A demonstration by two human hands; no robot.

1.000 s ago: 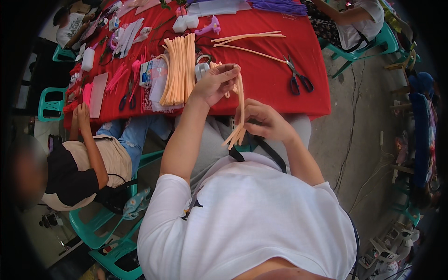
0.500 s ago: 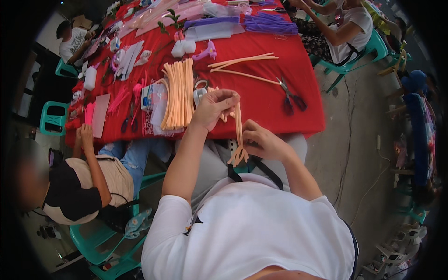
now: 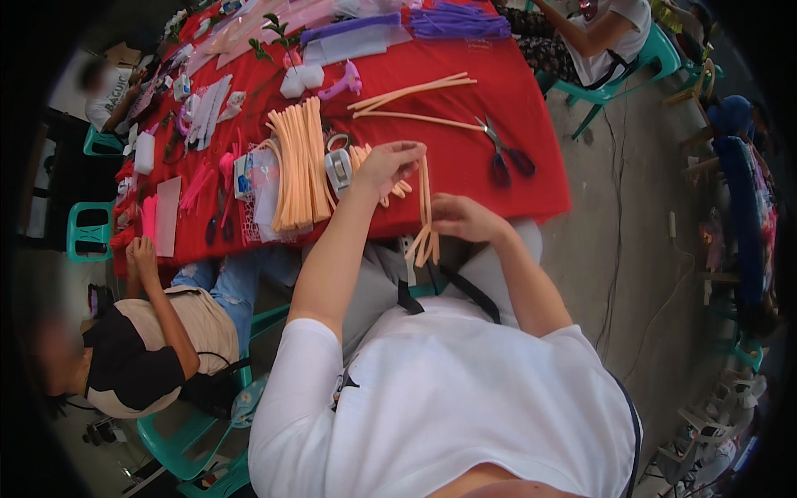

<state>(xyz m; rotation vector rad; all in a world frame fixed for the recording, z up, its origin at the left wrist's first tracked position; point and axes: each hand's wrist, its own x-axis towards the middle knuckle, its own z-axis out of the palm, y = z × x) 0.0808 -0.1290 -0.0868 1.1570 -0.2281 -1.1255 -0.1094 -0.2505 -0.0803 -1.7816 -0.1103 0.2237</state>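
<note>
My left hand (image 3: pixel 390 168) pinches the top of a peach pipe cleaner piece (image 3: pixel 425 195), which hangs down over the table's front edge. Its lower ends cross and splay apart. At the crossing, my right hand (image 3: pixel 469 221) has its fingertips closed on the piece from the right side. Beyond my left hand lie some short peach pipe cleaner pieces (image 3: pixel 397 189), partly covered by it. A thick bundle of peach pipe cleaners (image 3: pixel 299 170) rests to the left. Several loose peach pipe cleaners (image 3: pixel 415 93) lie farther back, one reaching the open scissors (image 3: pixel 501 153).
A white dispenser-like item (image 3: pixel 339 171) and a tape roll (image 3: pixel 338 142) sit beside the bundle on the red tablecloth (image 3: pixel 523 195). Farther back are a purple glue gun (image 3: pixel 342 81) and purple pipe cleaners (image 3: pixel 461 23). A person (image 3: pixel 166 332) sits close on my left, handling pink material.
Both hands have risen slightly with the pipe cleaner piece, and its lower ends hang more spread. The view has shifted a little, so the table's things appear farther left.
</note>
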